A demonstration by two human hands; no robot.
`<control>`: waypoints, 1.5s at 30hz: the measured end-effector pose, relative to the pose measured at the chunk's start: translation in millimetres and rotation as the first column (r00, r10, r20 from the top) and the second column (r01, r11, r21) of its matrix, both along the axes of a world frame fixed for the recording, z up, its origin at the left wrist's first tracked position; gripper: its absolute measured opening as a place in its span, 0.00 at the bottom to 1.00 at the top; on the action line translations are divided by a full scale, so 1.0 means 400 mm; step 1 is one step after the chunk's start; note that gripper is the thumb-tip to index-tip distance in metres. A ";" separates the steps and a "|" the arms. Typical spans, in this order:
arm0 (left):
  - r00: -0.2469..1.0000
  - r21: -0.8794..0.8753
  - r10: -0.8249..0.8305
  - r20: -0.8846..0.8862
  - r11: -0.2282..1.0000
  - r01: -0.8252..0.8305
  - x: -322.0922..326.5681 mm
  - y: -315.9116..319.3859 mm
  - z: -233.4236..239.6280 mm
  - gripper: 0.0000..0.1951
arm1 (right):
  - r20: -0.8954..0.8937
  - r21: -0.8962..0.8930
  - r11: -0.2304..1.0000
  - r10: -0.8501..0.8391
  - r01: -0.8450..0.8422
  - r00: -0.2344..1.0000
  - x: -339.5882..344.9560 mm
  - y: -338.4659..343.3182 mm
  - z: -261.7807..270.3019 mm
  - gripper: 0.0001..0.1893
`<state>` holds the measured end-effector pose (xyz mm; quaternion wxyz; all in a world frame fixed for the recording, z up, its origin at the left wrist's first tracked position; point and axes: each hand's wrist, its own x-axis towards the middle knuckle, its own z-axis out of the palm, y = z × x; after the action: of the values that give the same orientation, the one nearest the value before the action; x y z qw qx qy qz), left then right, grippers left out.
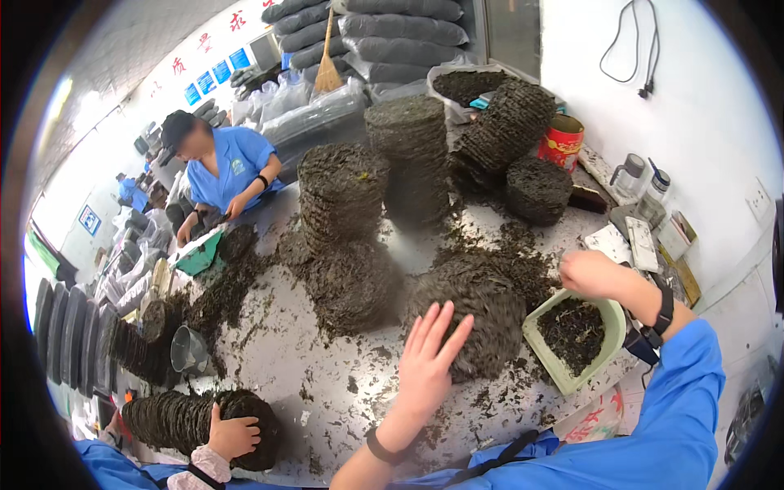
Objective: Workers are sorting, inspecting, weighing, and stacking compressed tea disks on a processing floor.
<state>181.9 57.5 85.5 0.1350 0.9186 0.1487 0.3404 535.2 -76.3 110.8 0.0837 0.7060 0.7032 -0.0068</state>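
Fingers spread, my left hand (429, 361) rests at the near left edge of a round, dark dried seaweed cake (484, 312), which looks blurred. My right hand (585, 272) is raised with its fingers curled over the far rim of a pale green dustpan-like scoop (554, 380); whether something small is between the fingers cannot be told. Dark scraps (569, 337) lie in the scoop. Loose seaweed (520, 263) is heaped behind the cake. Left of the cake stands a shorter pile of seaweed cakes (352, 288).
Tall stacks of cakes (343, 190) stand farther back. A co-worker's hand (236, 435) holds a row of cakes at lower left; another co-worker (226, 165) works across the table beside a green scoop (199, 254). Glass jars (652, 196) and a red tin (560, 144) stand at right.
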 end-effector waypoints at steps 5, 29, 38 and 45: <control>0.943 -0.013 -0.038 -0.330 0.999 0.036 0.036 0.017 -0.005 0.42 | -0.296 -0.021 0.957 -0.283 0.290 0.912 -0.034 -0.142 -0.035 0.12; 0.889 -0.197 0.442 -0.120 0.867 -0.457 -0.367 -0.296 -0.155 0.44 | -0.627 -0.485 0.828 -0.104 0.282 -0.772 -0.580 0.118 -0.485 0.31; 0.643 0.130 0.720 -0.261 0.686 -0.716 -0.447 -0.193 -0.132 0.42 | -0.903 -0.320 0.937 -0.256 0.142 -0.346 -0.836 0.150 -0.452 0.30; 0.563 0.253 0.797 -0.219 0.604 -0.756 -0.578 0.086 -0.166 0.39 | -0.860 0.153 0.985 0.090 0.084 0.503 -0.710 0.273 -0.392 0.33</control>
<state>-49.1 92.1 19.2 -0.1141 0.8065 0.5345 0.2256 251.2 33.0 -45.8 -0.3404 0.6116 0.6500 -0.2961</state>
